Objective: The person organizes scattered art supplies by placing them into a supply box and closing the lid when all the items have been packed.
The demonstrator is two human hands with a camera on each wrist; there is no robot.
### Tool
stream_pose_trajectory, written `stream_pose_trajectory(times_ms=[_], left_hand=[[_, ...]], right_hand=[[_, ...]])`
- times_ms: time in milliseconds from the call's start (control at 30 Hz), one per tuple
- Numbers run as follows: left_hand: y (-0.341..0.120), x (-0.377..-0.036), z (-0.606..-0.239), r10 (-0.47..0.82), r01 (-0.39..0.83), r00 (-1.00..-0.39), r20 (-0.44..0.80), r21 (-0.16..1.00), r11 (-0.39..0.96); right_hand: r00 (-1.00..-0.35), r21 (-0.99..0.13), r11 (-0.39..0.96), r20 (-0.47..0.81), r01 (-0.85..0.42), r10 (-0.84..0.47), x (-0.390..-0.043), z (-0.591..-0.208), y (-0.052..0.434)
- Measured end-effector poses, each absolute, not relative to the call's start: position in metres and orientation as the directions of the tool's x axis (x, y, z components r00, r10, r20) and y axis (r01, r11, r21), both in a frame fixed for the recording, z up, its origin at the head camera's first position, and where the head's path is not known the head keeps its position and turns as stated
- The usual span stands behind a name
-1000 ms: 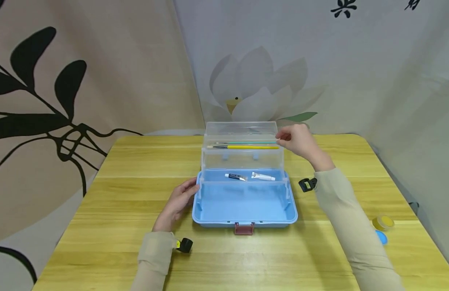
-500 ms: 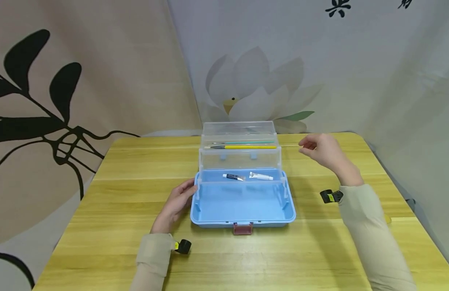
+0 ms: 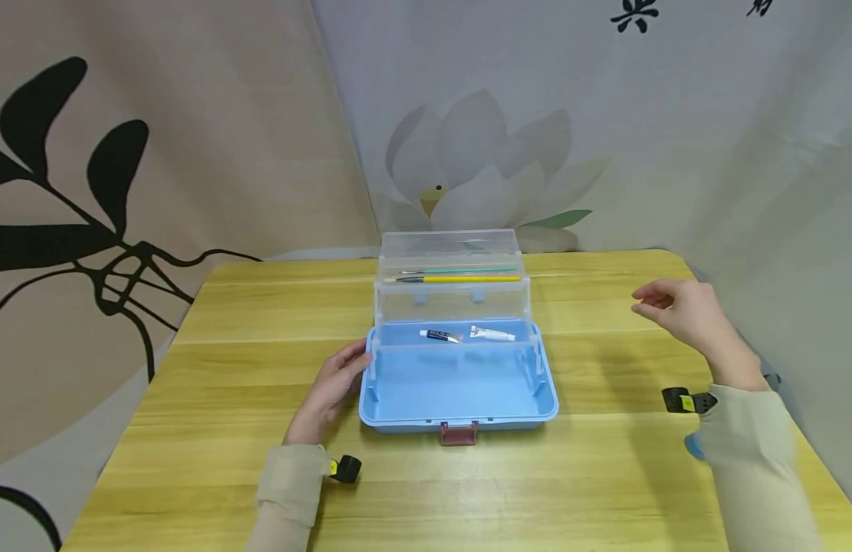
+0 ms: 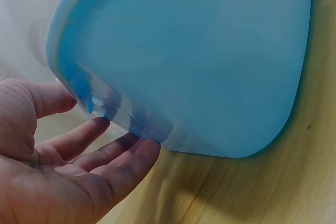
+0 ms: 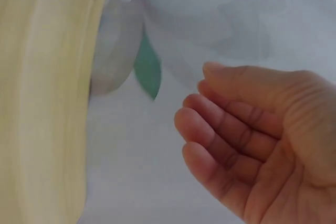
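Open storage box (image 3: 458,383) at the middle of the table (image 3: 212,429), raised tray (image 3: 453,295) at its rear holding two paintbrushes (image 3: 460,276), two paint tubes (image 3: 467,335) in the base below, left hand (image 3: 329,391) against the box's left side, right hand (image 3: 684,310) well apart to the right, above the table.

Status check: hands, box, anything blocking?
Left hand open, fingers against box left side. Right hand empty, in the air right of the box. Box open, brushes in tray, two tubes inside. Nothing blocking.
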State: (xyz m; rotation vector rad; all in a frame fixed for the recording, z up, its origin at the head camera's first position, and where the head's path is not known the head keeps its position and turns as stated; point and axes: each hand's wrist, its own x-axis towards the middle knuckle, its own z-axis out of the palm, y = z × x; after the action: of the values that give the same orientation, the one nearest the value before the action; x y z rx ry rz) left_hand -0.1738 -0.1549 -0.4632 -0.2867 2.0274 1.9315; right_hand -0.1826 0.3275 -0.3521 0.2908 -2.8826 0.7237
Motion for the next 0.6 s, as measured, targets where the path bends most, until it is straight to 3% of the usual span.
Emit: stream_pose_trajectory(times_ms=[600], left_hand=[[-0.156, -0.173, -0.463, 0.069, -0.361, -0.929, -0.363, 0.932, 0.045]], right_hand=[[-0.999, -0.405, 0.913, 0.022, -0.046, -0.041, -0.143, -0.398, 0.411]])
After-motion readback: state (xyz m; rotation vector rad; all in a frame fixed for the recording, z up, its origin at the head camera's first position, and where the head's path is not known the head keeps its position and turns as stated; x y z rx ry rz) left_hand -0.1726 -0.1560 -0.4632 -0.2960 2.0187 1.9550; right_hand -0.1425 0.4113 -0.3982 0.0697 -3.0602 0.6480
